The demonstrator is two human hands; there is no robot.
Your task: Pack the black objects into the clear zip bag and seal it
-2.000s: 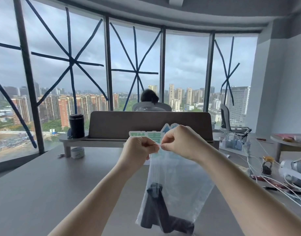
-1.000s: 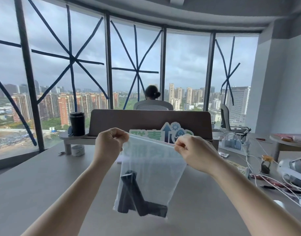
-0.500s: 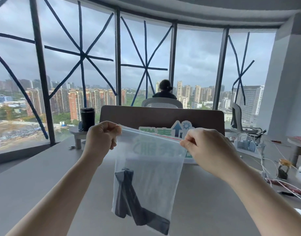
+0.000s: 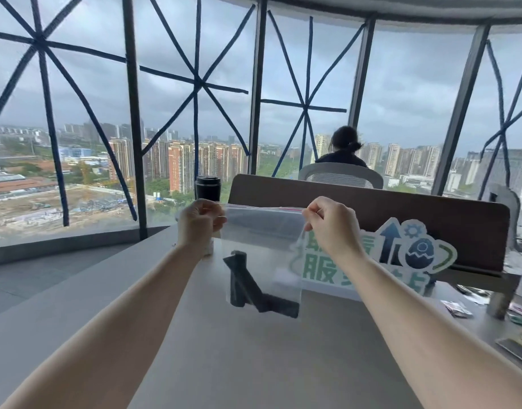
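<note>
A clear zip bag (image 4: 262, 231) hangs in the air above the grey table (image 4: 224, 364), held stretched by its top strip. My left hand (image 4: 198, 222) pinches the top left corner. My right hand (image 4: 332, 224) pinches the top right corner. Several black bar-shaped objects (image 4: 254, 286) lie crossed at the bottom of the bag. The top strip runs straight between my hands; I cannot tell whether it is sealed along its whole length.
A brown divider panel (image 4: 401, 219) with a green and blue paper sign (image 4: 401, 255) stands behind the bag. A black tumbler (image 4: 207, 187) sits left of the panel. A person (image 4: 344, 149) sits beyond it. Small items and cables lie at the right edge.
My hands moved apart from the middle of the bag's top to its two corners, and the strip is now stretched straight. The view has turned left, so the bag sits further right and higher.
</note>
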